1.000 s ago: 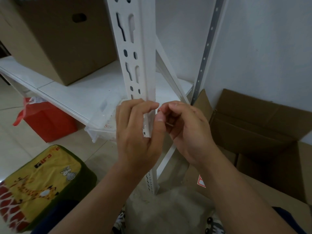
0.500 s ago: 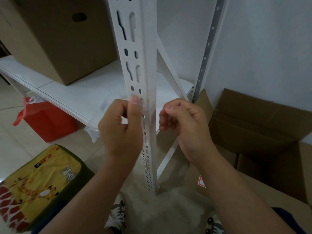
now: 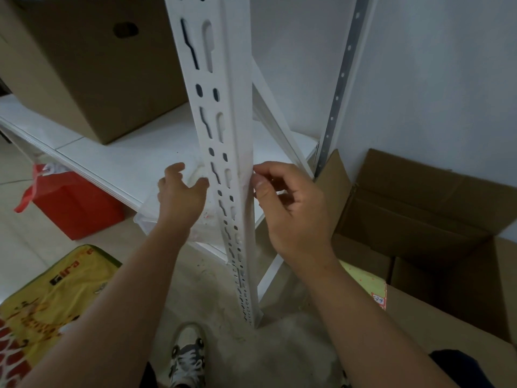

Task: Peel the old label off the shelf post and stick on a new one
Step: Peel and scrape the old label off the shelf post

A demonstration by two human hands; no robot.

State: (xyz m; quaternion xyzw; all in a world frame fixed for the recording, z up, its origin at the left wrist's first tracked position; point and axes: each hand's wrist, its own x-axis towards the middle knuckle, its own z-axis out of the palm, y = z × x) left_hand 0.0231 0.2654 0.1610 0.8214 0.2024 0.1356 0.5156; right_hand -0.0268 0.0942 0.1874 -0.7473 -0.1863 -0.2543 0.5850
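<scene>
The white slotted shelf post (image 3: 223, 130) runs down the middle of the view to the floor. My right hand (image 3: 291, 211) is at the post's right edge at mid height. Its thumb and forefinger pinch a small pale label (image 3: 279, 192) that is mostly hidden by the fingers. A patch of dull residue (image 3: 246, 189) marks the post next to the thumb. My left hand (image 3: 181, 197) is off the post on its left, fingers spread and holding nothing, above a clear plastic tub (image 3: 145, 219). A yellow sheet (image 3: 363, 278) with a small written label (image 3: 379, 299) lies by my right forearm.
A white shelf board (image 3: 117, 161) carries a closed cardboard box (image 3: 84, 74). Open cardboard boxes (image 3: 419, 219) stand at the right against the wall. A red bin (image 3: 75, 208) and a yellow giraffe cushion (image 3: 47, 312) are at the left. My shoe (image 3: 187, 357) is below.
My left hand has let go of the post and moved left, opening over the clear tub. My right hand has stayed pinched at the post's right edge.
</scene>
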